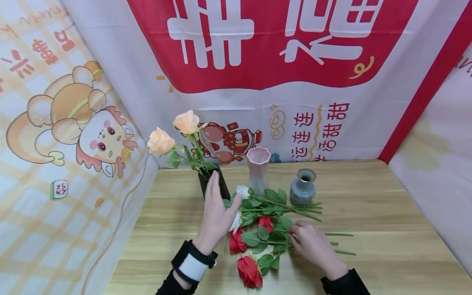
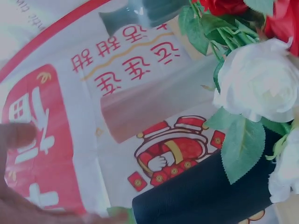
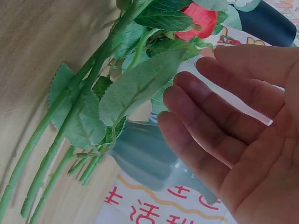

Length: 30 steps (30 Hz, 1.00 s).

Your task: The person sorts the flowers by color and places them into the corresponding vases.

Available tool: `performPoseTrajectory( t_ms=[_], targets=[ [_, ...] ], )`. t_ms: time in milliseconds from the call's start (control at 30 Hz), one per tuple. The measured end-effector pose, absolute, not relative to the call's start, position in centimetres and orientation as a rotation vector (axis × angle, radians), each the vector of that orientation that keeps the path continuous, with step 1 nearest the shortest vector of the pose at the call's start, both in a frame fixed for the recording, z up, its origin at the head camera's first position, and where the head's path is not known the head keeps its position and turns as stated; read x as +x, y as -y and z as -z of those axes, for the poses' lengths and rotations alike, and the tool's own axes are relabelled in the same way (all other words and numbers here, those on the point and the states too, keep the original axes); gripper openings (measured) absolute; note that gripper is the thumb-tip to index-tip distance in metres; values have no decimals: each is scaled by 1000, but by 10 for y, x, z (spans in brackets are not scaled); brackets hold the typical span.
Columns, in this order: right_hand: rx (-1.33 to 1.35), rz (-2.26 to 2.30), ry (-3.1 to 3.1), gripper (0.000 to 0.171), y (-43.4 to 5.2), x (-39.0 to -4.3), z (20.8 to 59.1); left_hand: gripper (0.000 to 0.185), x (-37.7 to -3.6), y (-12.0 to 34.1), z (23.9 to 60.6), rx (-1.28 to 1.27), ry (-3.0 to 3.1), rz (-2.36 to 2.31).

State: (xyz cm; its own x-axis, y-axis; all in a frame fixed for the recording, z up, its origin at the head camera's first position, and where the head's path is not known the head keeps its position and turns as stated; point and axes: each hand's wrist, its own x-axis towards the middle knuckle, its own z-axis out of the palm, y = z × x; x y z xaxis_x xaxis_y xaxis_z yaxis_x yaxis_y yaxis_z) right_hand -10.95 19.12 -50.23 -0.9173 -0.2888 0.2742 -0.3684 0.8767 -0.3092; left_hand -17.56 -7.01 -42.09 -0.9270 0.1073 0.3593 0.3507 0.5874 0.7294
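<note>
My left hand (image 1: 215, 217) is raised just in front of the black vase (image 1: 225, 189), fingers extended and thumb spread, holding nothing. Two peach roses (image 1: 161, 141) stand in that vase, leaning left. Over the stems of the red roses (image 1: 250, 271) hovers my right hand (image 1: 313, 243). In the right wrist view its fingers are loosely bent beside a green leaf (image 3: 140, 86), with nothing held between them. White roses (image 1: 243, 191) lie behind the red ones, stems pointing right. The left wrist view shows a white rose (image 2: 259, 81) close to the black vase.
A pink, faceted vase (image 1: 258, 170) stands at the back of the wooden table (image 1: 387, 229). Right of it is a small blue-grey vase (image 1: 303, 191). A printed cloth (image 1: 221, 98) hangs behind the table, and another patterned cloth (image 1: 73, 205) hangs at the left.
</note>
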Motion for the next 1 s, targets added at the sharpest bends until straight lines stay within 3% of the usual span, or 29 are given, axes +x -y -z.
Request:
performPoseTrajectory(
  t_ms=[200,400,733,1000],
  targets=[
    [537,-542,2794,10,-188,-110,507,102,-210,56,427,-583,2697,1202],
    [543,-539,2796,11,-187,-112,514,118,-246,34,436,-566,2779,1253],
    [606,-434,2693,17,-185,-112,532,123,-283,16,446,-500,2754,1549],
    [630,-461,2650,16,-177,-111,538,115,-296,5,452,-517,2656,1671]
  ],
)
